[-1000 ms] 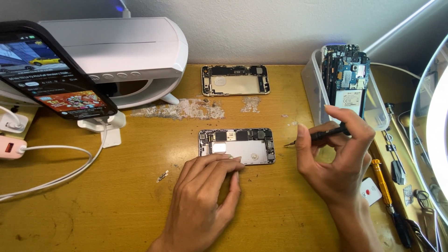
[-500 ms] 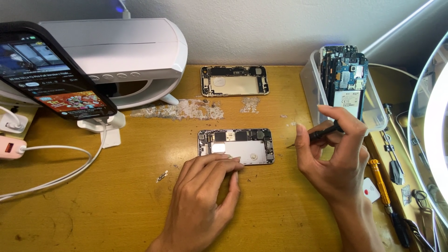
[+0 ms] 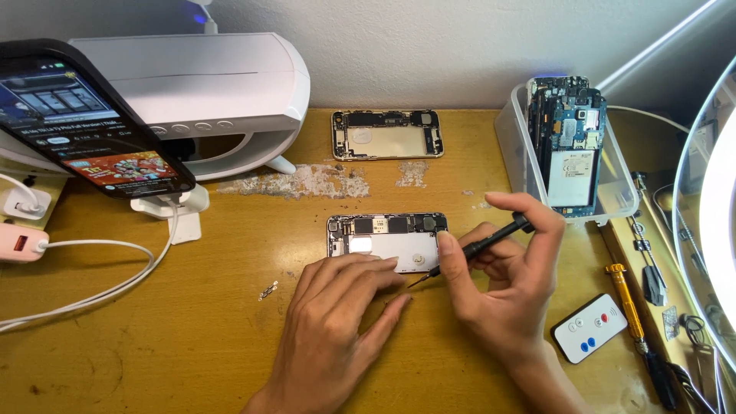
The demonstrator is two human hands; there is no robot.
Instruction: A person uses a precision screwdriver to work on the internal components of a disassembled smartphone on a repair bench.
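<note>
On the wooden desk (image 3: 192,337) lie two opened phones (image 3: 387,244), right hand (image 3: 506,295) pinching one screwdriver (image 3: 479,245), left hand (image 3: 333,337) spread flat

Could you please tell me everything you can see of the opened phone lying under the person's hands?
The opened phone lies flat on the wooden desk, long side toward the person, screen removed. Dark circuit parts run along its far edge; a pale silvery plate fills the rest. The left hand rests its fingertips on the near edge. The right hand holds a black screwdriver, tip at the lower right corner.
</note>
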